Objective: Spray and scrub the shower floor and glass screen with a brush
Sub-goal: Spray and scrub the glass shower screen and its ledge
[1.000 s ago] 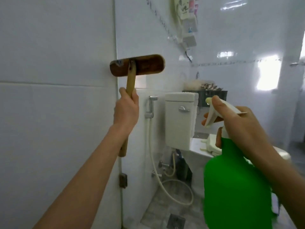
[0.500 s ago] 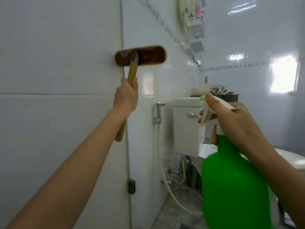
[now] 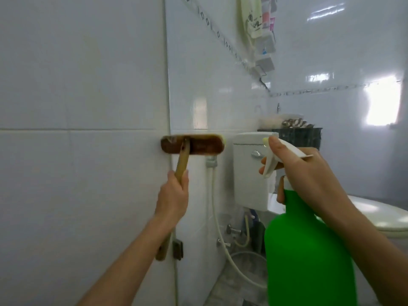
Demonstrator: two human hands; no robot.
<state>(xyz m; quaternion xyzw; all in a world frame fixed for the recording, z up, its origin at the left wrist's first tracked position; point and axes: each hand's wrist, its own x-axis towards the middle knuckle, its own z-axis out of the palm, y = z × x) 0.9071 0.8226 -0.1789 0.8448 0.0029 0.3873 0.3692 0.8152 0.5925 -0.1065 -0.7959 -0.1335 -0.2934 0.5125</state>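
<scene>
The brush (image 3: 199,145) sits at about mid-height against the glass screen (image 3: 77,184). Its brown head lies flat to the surface with its long axis level, running left to right across the screen's vertical edge. The right end of the head points toward the white cistern (image 3: 249,180) and stops just beside it. The wooden handle (image 3: 182,163) leaves the head near its left end and runs downward, leaning slightly left. It passes through the left hand (image 3: 173,199), and its butt shows below the wrist, near the dark hinge (image 3: 177,250).

The left hand's grip is clamped around the handle, knuckles toward the camera. The right hand (image 3: 309,180) has its grip closed on the neck of the green spray bottle (image 3: 306,257), with one finger along the top of the white spray head and others curled at the trigger. The bottle stands upright, its nozzle pointing left toward the wall, apart from the brush. A white hose (image 3: 214,215) hangs down the wall between brush and cistern.
</scene>
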